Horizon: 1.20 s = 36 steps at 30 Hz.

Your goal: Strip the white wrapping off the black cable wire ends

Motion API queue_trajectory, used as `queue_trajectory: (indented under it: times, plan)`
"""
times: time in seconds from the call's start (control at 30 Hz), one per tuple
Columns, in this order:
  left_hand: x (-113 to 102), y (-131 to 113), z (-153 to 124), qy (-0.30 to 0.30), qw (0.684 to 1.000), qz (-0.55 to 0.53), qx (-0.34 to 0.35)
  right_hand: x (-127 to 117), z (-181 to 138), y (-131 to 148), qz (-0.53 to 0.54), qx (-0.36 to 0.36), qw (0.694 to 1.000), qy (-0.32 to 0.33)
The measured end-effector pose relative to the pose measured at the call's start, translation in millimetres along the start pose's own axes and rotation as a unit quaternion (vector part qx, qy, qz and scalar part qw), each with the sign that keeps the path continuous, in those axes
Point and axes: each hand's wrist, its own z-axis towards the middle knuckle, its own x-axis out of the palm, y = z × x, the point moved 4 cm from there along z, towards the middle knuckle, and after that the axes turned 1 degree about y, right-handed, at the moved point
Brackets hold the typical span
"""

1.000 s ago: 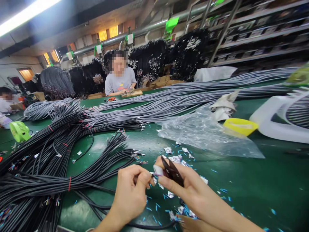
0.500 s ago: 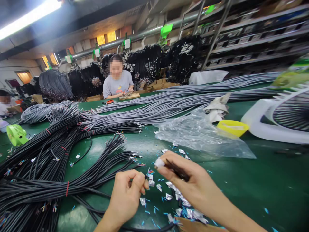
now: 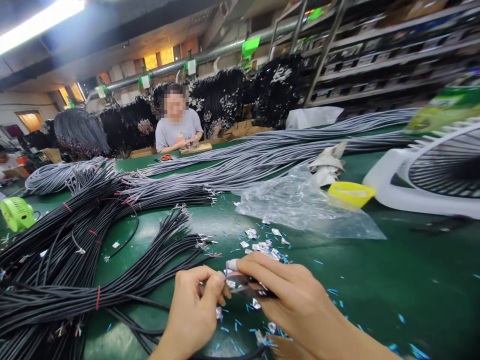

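My left hand (image 3: 197, 302) pinches the end of a black cable, mostly hidden by the fingers; its thin coloured wires showed earlier. Close by on the right, my right hand (image 3: 290, 295) is closed around a dark hand tool (image 3: 258, 287), whose front part reaches toward the left fingertips. Motion blur keeps its exact kind from showing. A white wrap (image 3: 231, 265) covers a fingertip of that hand. Scraps of silver foil (image 3: 264, 247) and short blue offcuts lie beneath and around both hands.
Bundled black cables (image 3: 123, 290) spread over the green table (image 3: 337, 265) at left. Grey cables (image 3: 225, 167) stretch across behind. A clear plastic bag (image 3: 300, 210), yellow scoop-like piece (image 3: 351, 193) and white fan (image 3: 397, 200) are at right. Across the table sits a person (image 3: 180, 130).
My right hand has turned and come left and down, bringing the tool against the left fingertips. The coloured wire ends there are now covered. The whole view has shifted slightly.
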Motion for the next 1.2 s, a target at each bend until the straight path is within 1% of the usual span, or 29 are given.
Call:
queue_trajectory:
  times: [0.07, 0.2, 0.3, 0.37, 0.4, 0.43, 0.47, 0.53, 0.57, 0.63, 0.7, 0.83, 0.9, 0.97, 1.1, 1.2]
  plan:
    - [0.8, 0.1, -0.5, 0.003, 1.000, 0.002, -0.002, 2.8, -0.6, 0.2, -0.018, -0.006, 1.000, 0.010]
    - [1.4, -1.2, -1.1, 0.003, 1.000, -0.001, 0.004, 7.1, 3.0, 1.0, -0.006, -0.016, 0.999, 0.027]
    - [0.2, -3.3, -1.4, 0.018, 1.000, -0.009, 0.005, 4.0, 5.0, 2.3, 0.005, -0.061, 0.998, 0.021]
    - [-2.1, -4.4, -1.3, 0.032, 0.999, -0.022, -0.004, -3.5, 4.4, -0.2, 0.008, -0.077, 0.997, 0.002]
    - [-3.6, -4.7, -1.1, 0.036, 0.999, -0.036, -0.011, -8.9, 3.9, -3.3, 0.007, -0.065, 0.998, -0.017]
    - [-5.1, -4.8, -0.7, 0.035, 0.998, -0.055, -0.020, -14.9, 3.5, -7.8, 0.002, -0.035, 0.999, -0.042]
    - [-6.3, -4.9, -0.3, 0.030, 0.996, -0.073, -0.028, -20.7, 2.9, -12.5, -0.005, 0.005, 0.998, -0.069]
    - [-6.8, -5.1, 0.2, 0.014, 0.995, -0.095, -0.033, -28.1, 1.2, -22.0, -0.030, 0.122, 0.986, -0.107]
    - [-6.1, -5.3, 0.3, 0.004, 0.995, -0.095, -0.030, -26.8, 2.0, -20.9, 0.000, 0.120, 0.988, -0.094]
    - [-3.8, -5.6, -0.2, -0.017, 0.996, -0.087, -0.014, -17.5, 4.0, -17.2, 0.077, 0.126, 0.989, -0.034]
    - [-2.1, -4.7, -1.5, -0.036, 0.995, -0.098, 0.003, -7.3, 5.0, -14.1, 0.151, 0.153, 0.977, 0.009]
    - [-2.8, -3.2, -4.4, -0.064, 0.989, -0.129, 0.041, 3.2, 4.0, -14.4, 0.237, 0.218, 0.946, 0.047]
    - [-3.6, -3.4, -5.4, -0.076, 0.986, -0.135, 0.055, 4.1, 3.8, -15.3, 0.261, 0.236, 0.934, 0.057]
    - [-3.7, -3.6, -5.9, -0.084, 0.985, -0.139, 0.063, 3.6, 4.6, -15.3, 0.272, 0.241, 0.930, 0.056]
    - [-2.6, -2.8, -6.1, -0.089, 0.985, -0.126, 0.072, 4.4, 4.7, -13.4, 0.274, 0.238, 0.930, 0.051]
    - [-1.5, 0.3, -6.2, -0.088, 0.987, -0.117, 0.067, 5.6, 3.6, -11.2, 0.264, 0.225, 0.936, 0.055]
